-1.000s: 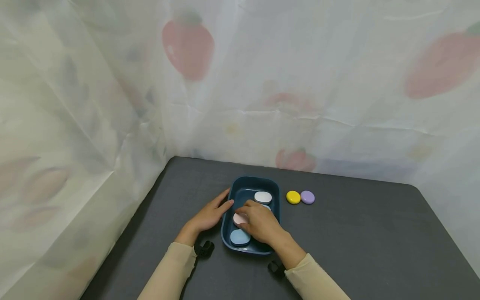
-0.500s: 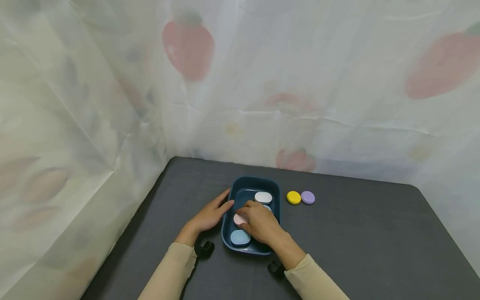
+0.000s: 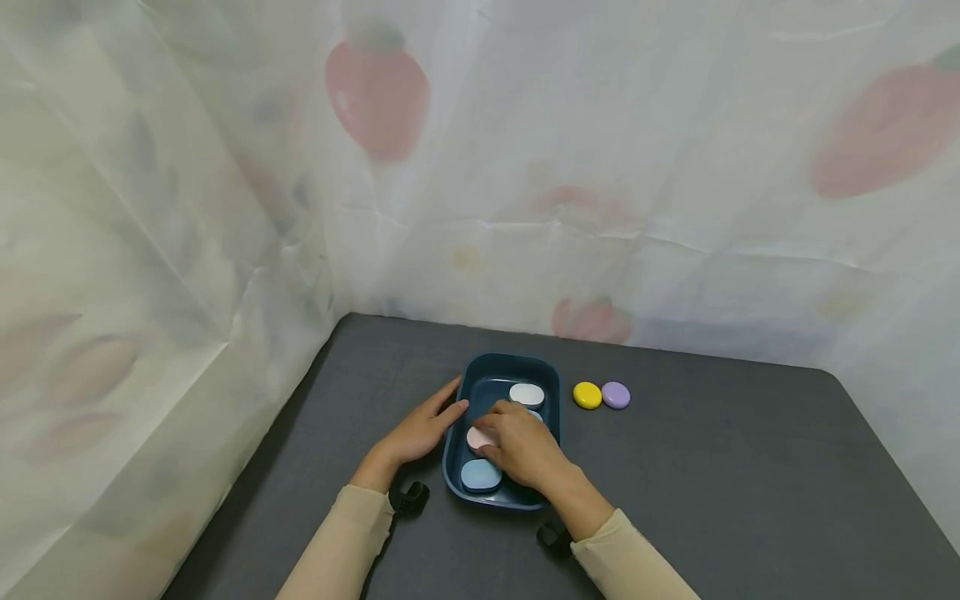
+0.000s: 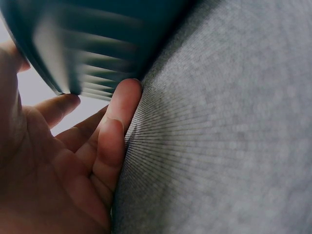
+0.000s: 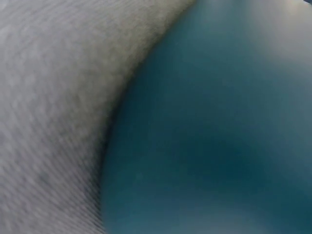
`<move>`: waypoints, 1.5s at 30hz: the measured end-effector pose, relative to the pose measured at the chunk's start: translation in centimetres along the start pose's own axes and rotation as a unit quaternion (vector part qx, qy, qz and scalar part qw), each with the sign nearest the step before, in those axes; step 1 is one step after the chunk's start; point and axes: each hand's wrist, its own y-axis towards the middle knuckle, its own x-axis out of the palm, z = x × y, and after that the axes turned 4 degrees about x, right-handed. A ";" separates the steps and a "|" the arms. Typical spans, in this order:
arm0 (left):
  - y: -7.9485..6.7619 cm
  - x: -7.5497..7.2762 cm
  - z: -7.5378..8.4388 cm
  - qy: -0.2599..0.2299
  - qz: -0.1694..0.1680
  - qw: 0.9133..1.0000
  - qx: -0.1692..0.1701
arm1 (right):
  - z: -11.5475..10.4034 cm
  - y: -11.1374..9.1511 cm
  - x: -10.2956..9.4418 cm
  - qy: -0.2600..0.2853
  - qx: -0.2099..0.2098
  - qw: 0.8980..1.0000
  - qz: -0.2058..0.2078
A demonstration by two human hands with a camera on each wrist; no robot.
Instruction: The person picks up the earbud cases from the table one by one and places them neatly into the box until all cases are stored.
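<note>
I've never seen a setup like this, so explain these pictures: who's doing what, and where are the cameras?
No machine here, just a person at work. The wide picture is from a camera on the head, looking down at a gray table. The close-ups come from wrist cameras: the left shows the left hand against the outside of a blue tray, the right mostly blurred tray, no hand. A yellow disc and a purple disc lie to the tray's right. Inside it sit a white block, a pink piece, a light blue block and another light blue piece, partly hidden. The left hand rests at the tray's edge; the right hand seems to pinch the pink piece.
</note>
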 end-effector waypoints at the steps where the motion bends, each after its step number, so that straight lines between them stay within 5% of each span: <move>1: 0.0 0.0 0.0 0.000 0.000 1.000 0.000 | 0.0 0.0 -0.1 0.000 0.001 1.000 0.000; 45: 0.0 0.0 -0.2 0.000 0.003 1.000 0.001 | 1.0 -0.7 -2.0 0.012 0.012 1.000 0.000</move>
